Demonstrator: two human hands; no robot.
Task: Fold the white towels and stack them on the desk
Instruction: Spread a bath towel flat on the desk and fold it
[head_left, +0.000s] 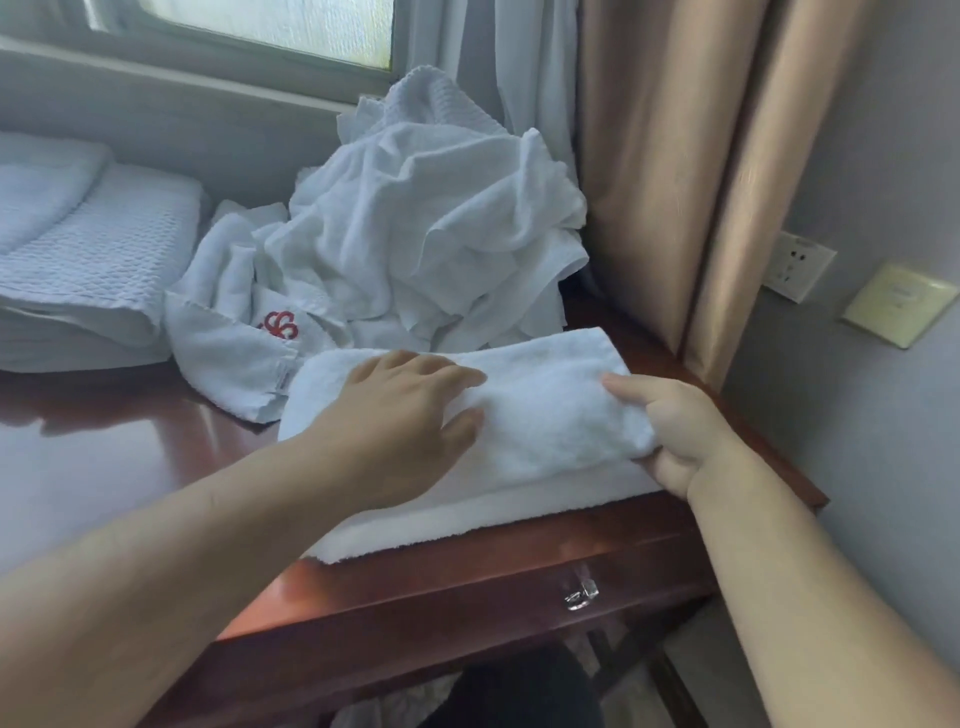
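Your left hand (400, 410) lies flat, fingers spread, on the soft white terry towel (519, 421) at the glossy red-brown wooden desk's (130, 447) near right edge. Your right hand (675, 436) pinches its right end, fingers curled round the fold. It's light and limp, so take it by the corners. Behind sits a crumpled heap of white towels (426, 234); one bears a red embroidered logo (280, 325), which I can't read.

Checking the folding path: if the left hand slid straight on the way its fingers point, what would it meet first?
The left hand lies flat on the folded towel, fingers pointing right. Going on, it would probably meet the right hand, which grips the towel's right end.
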